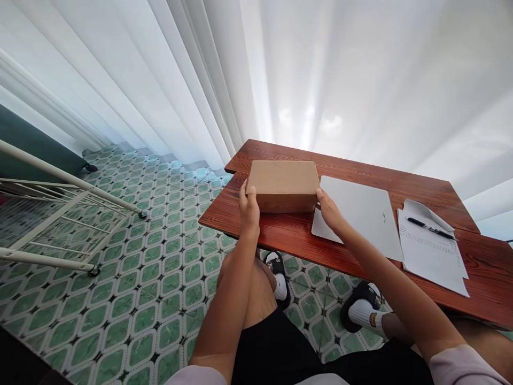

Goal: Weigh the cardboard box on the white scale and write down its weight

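A closed brown cardboard box (284,179) stands at the left end of the reddish-brown wooden table (260,232). My left hand (249,207) grips its left side, thumb at the near top corner. At the opposite side, my right hand (329,207) holds the near right corner, with the thumb near the lid's edge. The fingers behind the box's sides are partly hidden. Just right of the box lies a closed silver laptop (364,211), with my right wrist and forearm passing over it.
Sheets of paper (433,259) with handwriting lie right of the laptop, a black pen (430,228) on top. White curtains (304,69) hang behind the table. A white wheeled metal rack (76,203) stands left on the green tiled floor (152,299).
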Available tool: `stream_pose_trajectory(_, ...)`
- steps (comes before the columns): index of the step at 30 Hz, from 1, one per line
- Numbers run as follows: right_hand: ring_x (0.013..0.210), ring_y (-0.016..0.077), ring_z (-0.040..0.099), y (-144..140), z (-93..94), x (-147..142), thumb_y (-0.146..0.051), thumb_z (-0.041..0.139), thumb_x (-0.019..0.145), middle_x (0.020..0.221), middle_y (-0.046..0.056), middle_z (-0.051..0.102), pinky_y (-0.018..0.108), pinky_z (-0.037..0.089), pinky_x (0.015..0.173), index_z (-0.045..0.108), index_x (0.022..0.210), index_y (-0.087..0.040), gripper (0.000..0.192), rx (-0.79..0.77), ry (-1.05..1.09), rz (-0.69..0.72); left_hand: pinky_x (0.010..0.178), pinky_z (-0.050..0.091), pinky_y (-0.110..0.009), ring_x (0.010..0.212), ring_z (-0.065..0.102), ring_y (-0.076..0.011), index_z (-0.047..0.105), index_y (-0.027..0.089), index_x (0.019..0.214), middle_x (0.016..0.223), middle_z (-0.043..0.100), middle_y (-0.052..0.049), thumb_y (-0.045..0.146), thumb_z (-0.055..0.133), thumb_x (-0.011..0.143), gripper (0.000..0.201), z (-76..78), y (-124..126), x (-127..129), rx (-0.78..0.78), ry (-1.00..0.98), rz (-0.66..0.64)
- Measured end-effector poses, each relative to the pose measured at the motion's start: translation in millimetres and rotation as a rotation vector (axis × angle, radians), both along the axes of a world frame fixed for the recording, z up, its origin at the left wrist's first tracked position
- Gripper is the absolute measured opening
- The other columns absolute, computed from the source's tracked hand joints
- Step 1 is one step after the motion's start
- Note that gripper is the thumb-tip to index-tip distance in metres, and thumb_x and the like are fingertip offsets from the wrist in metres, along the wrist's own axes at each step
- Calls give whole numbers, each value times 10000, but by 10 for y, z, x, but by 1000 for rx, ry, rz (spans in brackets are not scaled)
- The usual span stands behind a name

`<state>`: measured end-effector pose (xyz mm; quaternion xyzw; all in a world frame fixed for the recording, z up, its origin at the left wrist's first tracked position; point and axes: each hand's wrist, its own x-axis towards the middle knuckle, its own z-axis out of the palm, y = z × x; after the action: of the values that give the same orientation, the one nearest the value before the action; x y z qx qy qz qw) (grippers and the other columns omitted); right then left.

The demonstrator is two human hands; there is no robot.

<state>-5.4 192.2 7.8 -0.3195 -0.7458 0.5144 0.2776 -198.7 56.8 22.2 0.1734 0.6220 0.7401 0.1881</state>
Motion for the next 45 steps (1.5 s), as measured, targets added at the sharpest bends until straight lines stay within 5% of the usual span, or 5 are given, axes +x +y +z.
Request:
stream_pose_trajectory(11,1527,264,319,-147,170,-105,-635,307,1032,1617,3,416,520,280,1265,477,1521,-311,611,-80,23,-49,1171,399,-356,1396,476,-230,486,195,1479,1535,493,-75,332,522,975,523,-114,66,-27,3,69,91)
stream_pose_trajectory(23,1456,293,428,-238,275,-26,-631,416,1004,1535,60,523,514,280,1255,499,1486,-255,617,-46,41,-74,1172,393,-297,1418,461,-198,530,155,1438,1531,500,-88,367,501,958,526,-39,51,76,99,282,158)
stream_pose_trajectory(36,1309,311,552,-265,429,123,-675,540,976,1412,99,604,486,439,1134,471,1509,-248,686,95,183,-64,1189,389,-311,1424,461,-197,518,181,1467,1538,491,-80,332,463,983,510,103,59,227,219,534,202)
stream_pose_trajectory(45,1181,320,612,-230,553,461,-727,506,978,1347,111,626,492,523,1053,441,1534,-240,742,193,184,-113,1254,305,-328,1519,326,-212,460,243,1528,1610,397,-35,444,442,1032,536,246,85,549,282,573,121)
